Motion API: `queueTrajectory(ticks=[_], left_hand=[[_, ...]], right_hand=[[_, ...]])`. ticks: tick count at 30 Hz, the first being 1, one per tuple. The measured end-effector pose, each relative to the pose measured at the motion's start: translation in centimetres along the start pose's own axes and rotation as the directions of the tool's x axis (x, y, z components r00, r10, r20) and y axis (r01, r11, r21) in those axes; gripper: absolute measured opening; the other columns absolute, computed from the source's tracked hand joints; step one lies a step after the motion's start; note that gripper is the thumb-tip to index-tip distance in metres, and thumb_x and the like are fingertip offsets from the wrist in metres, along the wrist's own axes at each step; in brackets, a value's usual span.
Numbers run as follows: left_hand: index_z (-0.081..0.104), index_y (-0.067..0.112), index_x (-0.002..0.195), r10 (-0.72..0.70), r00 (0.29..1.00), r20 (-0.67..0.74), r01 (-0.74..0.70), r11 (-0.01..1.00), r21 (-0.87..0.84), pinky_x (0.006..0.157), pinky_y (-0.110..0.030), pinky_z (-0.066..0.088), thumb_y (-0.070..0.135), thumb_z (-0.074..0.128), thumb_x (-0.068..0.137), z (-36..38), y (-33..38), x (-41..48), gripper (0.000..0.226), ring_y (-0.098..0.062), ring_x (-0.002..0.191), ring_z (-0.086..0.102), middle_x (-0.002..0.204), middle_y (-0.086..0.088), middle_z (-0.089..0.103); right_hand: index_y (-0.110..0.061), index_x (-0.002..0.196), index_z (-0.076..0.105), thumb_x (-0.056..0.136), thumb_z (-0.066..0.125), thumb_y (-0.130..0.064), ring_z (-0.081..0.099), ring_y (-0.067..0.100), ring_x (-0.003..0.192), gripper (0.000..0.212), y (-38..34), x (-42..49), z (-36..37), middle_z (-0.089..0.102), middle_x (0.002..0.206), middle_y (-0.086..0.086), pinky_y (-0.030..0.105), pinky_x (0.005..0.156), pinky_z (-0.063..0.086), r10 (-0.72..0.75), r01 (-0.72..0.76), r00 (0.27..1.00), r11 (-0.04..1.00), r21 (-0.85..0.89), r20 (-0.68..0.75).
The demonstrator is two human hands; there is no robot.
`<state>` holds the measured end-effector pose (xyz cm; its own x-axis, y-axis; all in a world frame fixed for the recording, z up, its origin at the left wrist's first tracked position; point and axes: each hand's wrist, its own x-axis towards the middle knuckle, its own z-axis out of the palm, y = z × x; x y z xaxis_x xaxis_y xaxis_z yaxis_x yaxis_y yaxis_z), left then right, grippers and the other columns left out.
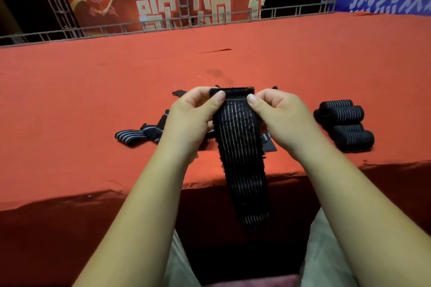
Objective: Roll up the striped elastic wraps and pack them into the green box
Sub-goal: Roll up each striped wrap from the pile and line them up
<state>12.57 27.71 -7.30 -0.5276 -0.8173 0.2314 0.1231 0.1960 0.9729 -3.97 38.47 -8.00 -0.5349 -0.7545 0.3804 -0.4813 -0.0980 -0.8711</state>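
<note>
A black elastic wrap with thin pale stripes (241, 147) hangs from both my hands, its tail dropping past the table's front edge toward my lap. My left hand (193, 115) pinches the left corner of its top end and my right hand (277, 114) pinches the right corner, thumbs on the near face. Under and left of my hands lie loose unrolled wraps (137, 135) on the red cloth. Several rolled wraps (342, 121) sit in a cluster on the right. No green box is in view.
The table is covered in red cloth (93, 100), its front edge just below my wrists. A metal railing (163, 25) runs along the far edge, with red and blue banners behind it.
</note>
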Motion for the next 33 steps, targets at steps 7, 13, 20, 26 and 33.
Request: queueTrajectory(ticks=[7, 13, 20, 26, 33], left_hand=[[0.073, 0.017, 0.116, 0.024, 0.999, 0.03, -0.022, 0.999, -0.049, 0.065, -0.027, 0.055, 0.013, 0.066, 0.107, -0.2, -3.2, 2.9, 0.013, -0.014, 0.08, 0.07, 0.095, -0.003, 0.072], [0.077, 0.027, 0.107, -0.036, 0.999, 0.017, 0.037, 0.998, -0.048, 0.081, -0.045, 0.054, 0.014, 0.067, 0.106, -0.2, -6.2, 5.1, 0.016, -0.025, 0.092, 0.07, 0.1, -0.009, 0.072], [0.078, 0.026, 0.111, -0.094, 0.994, 0.055, 0.092, 0.995, 0.029, 0.079, -0.05, 0.054, 0.028, 0.07, 0.105, -0.1, -9.3, 6.8, 0.011, -0.029, 0.09, 0.068, 0.099, -0.008, 0.071], [0.079, 0.023, 0.104, -0.064, 0.997, 0.031, 0.063, 0.997, 0.053, 0.077, -0.051, 0.051, 0.03, 0.073, 0.102, 0.3, -10.6, 8.2, 0.009, -0.029, 0.085, 0.064, 0.096, -0.017, 0.073], [0.081, 0.029, 0.106, -0.009, 1.0, 0.0, 0.009, 0.995, 0.102, 0.068, -0.045, 0.051, 0.022, 0.078, 0.098, 0.3, -11.2, 8.5, 0.011, -0.017, 0.071, 0.059, 0.086, -0.002, 0.068]], right_hand=[[-0.023, 0.123, 0.074, 0.107, 0.067, -0.022, 0.055, 0.017, 0.066, 0.018, 4.0, 2.5, 1.9, 0.058, 0.066, -0.011, 0.038, 0.064, 0.049, 0.049, -0.077, 0.991, 0.966, 0.246, 0.121], [-0.035, 0.11, 0.076, 0.104, 0.064, -0.011, 0.059, 0.018, 0.067, 0.028, 6.5, 4.5, 3.4, 0.069, 0.078, -0.005, 0.039, 0.058, 0.051, 0.021, -0.044, 0.994, 0.973, 0.227, 0.103], [-0.031, 0.1, 0.077, 0.098, 0.063, -0.007, 0.056, 0.02, 0.068, 0.028, 9.8, 6.0, 4.8, 0.072, 0.083, 0.01, 0.039, 0.061, 0.047, 0.1, -0.111, 0.993, 0.962, 0.25, 0.059], [-0.029, 0.103, 0.078, 0.099, 0.062, -0.007, 0.057, 0.016, 0.065, 0.027, 11.1, 6.8, 5.2, 0.073, 0.083, 0.007, 0.031, 0.056, 0.048, 0.133, -0.148, 0.988, 0.955, 0.257, 0.075], [-0.028, 0.119, 0.078, 0.103, 0.072, -0.029, 0.059, 0.016, 0.076, 0.017, 11.8, 7.6, 4.2, 0.069, 0.096, 0.016, 0.032, 0.069, 0.051, 0.124, -0.178, 0.969, 0.951, 0.253, 0.215]])
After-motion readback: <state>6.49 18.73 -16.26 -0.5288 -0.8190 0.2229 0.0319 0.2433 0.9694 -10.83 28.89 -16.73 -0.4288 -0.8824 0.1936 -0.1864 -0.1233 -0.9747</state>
